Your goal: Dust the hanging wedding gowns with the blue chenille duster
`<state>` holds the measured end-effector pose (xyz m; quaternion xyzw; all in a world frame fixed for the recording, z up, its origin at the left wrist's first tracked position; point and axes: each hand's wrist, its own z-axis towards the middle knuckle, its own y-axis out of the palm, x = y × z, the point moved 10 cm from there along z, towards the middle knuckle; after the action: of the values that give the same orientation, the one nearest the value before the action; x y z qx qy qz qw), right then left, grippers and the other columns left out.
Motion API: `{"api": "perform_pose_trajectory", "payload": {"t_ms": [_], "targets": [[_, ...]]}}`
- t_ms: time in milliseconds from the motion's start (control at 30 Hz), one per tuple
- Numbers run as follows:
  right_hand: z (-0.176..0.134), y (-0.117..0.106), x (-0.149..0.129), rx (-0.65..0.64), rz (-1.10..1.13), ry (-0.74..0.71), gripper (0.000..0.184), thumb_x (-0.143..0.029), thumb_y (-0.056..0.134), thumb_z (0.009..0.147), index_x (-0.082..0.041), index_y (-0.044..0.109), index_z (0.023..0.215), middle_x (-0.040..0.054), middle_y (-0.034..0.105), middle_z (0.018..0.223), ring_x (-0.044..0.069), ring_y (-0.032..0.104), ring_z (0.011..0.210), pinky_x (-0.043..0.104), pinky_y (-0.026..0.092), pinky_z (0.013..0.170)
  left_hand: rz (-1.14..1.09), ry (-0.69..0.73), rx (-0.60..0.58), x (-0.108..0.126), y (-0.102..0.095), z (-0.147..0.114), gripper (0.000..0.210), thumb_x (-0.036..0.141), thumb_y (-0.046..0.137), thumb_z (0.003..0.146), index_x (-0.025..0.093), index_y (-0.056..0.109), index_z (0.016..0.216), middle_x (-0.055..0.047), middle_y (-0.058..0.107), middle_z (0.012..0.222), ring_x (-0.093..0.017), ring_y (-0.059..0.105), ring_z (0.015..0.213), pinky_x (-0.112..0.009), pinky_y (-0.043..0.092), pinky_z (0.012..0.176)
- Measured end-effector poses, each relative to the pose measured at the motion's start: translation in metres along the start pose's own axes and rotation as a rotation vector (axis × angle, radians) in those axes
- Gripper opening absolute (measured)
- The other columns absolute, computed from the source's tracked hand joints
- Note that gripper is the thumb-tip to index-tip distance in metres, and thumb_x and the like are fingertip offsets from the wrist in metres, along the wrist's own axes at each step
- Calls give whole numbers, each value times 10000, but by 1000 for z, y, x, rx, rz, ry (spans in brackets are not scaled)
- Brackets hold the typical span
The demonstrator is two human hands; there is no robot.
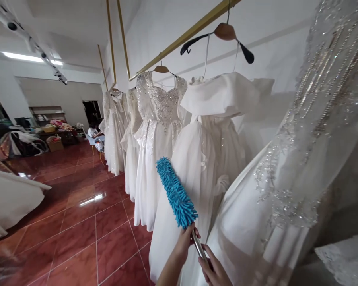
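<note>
A blue microfibre duster [176, 192] with a metal handle points up and away from me, its fluffy head in front of a white gown [191, 159] with a wide folded neckline. My left hand [185, 237] is closed around the top of the handle, just under the blue head. Lower on the same handle, my right hand [212, 267] is wrapped round the metal. Whether the duster touches the gown's skirt I cannot tell. Beside it hangs a beaded white gown [164, 103], and close on my right is a sequinned gown [295, 159].
A gold rail [185, 33] along the wall carries several gowns on hangers [225, 31]. Red tiles [77, 230] cover the floor at left, where another white skirt [14, 198] spreads. Farther back, a person [95, 133] sits near a cluttered table [59, 135].
</note>
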<state>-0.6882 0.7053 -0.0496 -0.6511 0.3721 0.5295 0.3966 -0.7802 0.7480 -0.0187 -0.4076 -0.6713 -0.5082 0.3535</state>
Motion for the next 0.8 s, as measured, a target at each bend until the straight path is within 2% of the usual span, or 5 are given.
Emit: {"api": "perform_pose_trajectory", "payload": {"t_ms": [233,367,533,700,800], "targets": [[13,12,-79,57,20,-132,471,-517,428,839,-222,376,1202,-142,371,484,38,283,294,134,276,272,-25,85,-136,78,16,-1,386,539,592,688,165,509,649,5,523,593,-106,475,564,-239,356,580],[21,15,-92,124,46,-173,483,-536,430,833,-227,383,1201,-144,370,469,39,287,281,136,282,266,10,120,-169,100,20,2,394,551,589,686,169,504,647,11,512,575,-114,483,559,-253,373,593],[29,20,-70,204,17,-156,519,-565,411,825,-208,391,1201,-145,369,454,34,272,262,136,244,251,43,79,-185,85,10,13,430,582,613,645,171,491,623,16,498,567,-109,470,548,-253,363,573],[31,32,-29,224,6,-53,596,-623,398,799,-202,384,1221,-139,360,461,45,244,296,154,229,263,82,1,-215,43,-12,27,510,678,564,628,177,479,591,14,487,549,-109,447,512,-284,367,576],[33,41,1,278,9,-33,676,-681,375,767,-169,414,1207,-135,327,432,66,265,342,187,245,345,119,-41,-197,16,-32,34,561,733,554,583,176,481,577,6,489,543,-116,453,526,-296,361,593]]}}
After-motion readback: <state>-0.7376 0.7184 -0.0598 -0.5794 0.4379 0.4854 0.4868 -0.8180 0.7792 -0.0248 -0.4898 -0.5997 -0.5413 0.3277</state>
